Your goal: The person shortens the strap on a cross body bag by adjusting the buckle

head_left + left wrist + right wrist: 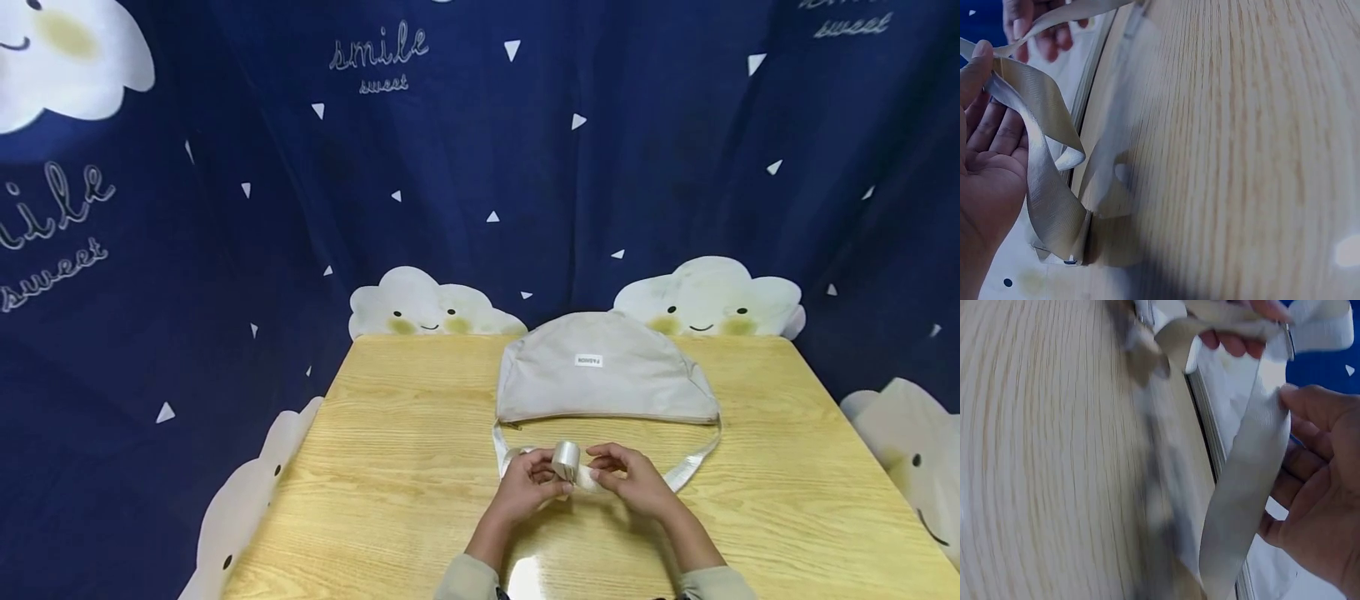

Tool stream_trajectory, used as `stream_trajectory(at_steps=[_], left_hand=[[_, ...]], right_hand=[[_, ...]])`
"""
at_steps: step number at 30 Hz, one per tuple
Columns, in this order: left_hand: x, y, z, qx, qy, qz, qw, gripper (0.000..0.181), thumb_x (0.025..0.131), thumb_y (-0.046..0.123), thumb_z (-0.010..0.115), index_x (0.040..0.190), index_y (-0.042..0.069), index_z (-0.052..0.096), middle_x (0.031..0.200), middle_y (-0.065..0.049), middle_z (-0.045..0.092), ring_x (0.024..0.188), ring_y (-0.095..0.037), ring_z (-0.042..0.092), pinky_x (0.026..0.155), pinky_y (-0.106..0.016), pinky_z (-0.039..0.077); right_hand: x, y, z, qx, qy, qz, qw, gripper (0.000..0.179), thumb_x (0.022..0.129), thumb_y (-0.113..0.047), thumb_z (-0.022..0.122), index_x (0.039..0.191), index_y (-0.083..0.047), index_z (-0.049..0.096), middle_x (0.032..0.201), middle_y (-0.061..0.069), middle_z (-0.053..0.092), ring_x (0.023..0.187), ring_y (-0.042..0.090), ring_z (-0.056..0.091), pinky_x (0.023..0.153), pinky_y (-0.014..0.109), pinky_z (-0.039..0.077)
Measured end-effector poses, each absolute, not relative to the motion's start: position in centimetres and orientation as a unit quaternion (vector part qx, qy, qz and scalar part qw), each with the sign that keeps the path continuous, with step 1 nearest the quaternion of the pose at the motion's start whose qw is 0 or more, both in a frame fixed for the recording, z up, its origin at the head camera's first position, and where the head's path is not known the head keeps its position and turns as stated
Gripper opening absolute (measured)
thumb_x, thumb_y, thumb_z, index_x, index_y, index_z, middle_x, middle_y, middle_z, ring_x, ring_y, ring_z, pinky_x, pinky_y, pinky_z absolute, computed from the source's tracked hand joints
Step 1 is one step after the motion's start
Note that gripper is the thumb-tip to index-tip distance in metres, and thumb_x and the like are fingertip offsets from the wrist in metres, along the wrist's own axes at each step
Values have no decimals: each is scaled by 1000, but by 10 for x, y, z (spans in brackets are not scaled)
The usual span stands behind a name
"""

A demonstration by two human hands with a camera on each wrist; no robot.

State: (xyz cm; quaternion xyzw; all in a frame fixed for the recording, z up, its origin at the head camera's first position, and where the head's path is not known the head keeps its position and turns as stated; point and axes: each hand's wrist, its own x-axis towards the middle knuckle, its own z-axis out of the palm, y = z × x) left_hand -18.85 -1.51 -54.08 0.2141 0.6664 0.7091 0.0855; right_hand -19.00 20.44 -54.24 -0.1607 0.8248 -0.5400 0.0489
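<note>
webbing strap (pixel 1242 481) of a pale shoulder bag (pixel 607 382) is held at two spots: the left hand (pixel 527 486) pinches it beside a metal slider (pixel 1289 341); the right hand (pixel 637 483) grips it between thumb and fingers. the bag lies just beyond, on the wood-grain table (pixel 397 500), near its far edge, zipper side toward the hands.

The label (pixel 588 361) on the bag (pixel 607 390) reads "FASHION" upside down; the curtain (pixel 450 158) reads "smile sweet".
</note>
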Motion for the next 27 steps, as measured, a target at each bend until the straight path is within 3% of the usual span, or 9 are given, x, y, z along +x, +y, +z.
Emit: stream_trajectory(at_steps=[6, 14, 23, 27], left_hand=[[-190, -15, -543, 208, 658, 718, 91, 37, 76, -10, 69, 112, -10, 59, 97, -12, 66, 89, -24, 62, 79, -29, 50], [-191, -14, -545, 219, 651, 721, 92, 34, 78, -9, 68, 111, -10, 59, 101, -18, 65, 95, -34, 61, 80, -28, 49], [-201, -13, -572, 211, 665, 713, 73, 29, 77, -4, 72, 105, -5, 63, 101, -7, 67, 96, -18, 62, 82, -29, 49], [-201, -15, -574, 205, 671, 708, 75, 33, 76, -1, 74, 107, -3, 64, 99, -5, 67, 94, -17, 63, 81, -30, 50]], right_hand=[[-189, 214, -550, -164, 828, -533, 63, 15, 89, -13, 63, 94, 1, 65, 81, 4, 62, 69, 12, 54, 60, 26, 47], [-195, 206, -554, -172, 806, -563, 57, 11, 90, -12, 62, 92, -1, 65, 80, 6, 62, 67, 12, 53, 58, 26, 45], [-200, 190, -548, -186, 785, -587, 68, 13, 91, -10, 60, 96, 1, 64, 86, 9, 64, 74, 16, 56, 63, 26, 45], [-198, 189, -545, -178, 789, -583, 77, 17, 91, -10, 61, 100, 4, 63, 89, 11, 63, 76, 18, 57, 64, 26, 47]])
